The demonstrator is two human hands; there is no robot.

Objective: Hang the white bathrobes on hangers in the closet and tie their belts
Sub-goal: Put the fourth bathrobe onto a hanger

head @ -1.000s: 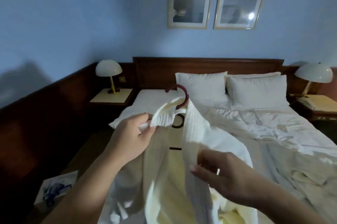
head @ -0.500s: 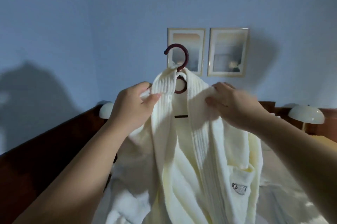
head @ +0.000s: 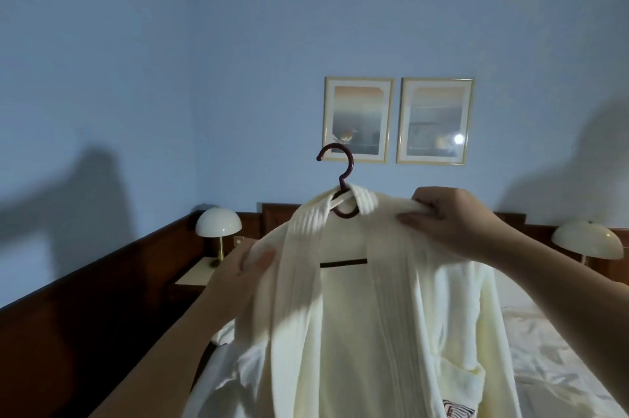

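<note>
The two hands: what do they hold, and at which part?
Both hold the white bathrobe: right hand grips its shoulder, left hand the other shoulder. It hangs on the hanger.

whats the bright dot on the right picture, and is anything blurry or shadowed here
Head view: the dot is glare on the right picture; big soft shadows lie on the wall at left and far right; the left hand is motion-blurred, the right hand and the hanger sharper; the room is dim and bluish, and the wide lens bends the edges.

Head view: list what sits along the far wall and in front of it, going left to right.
Left bedside lamp → left hand → hanger hook → left framed picture → right framed picture → right hand gripping the bathrobe → right bedside lamp.
</note>
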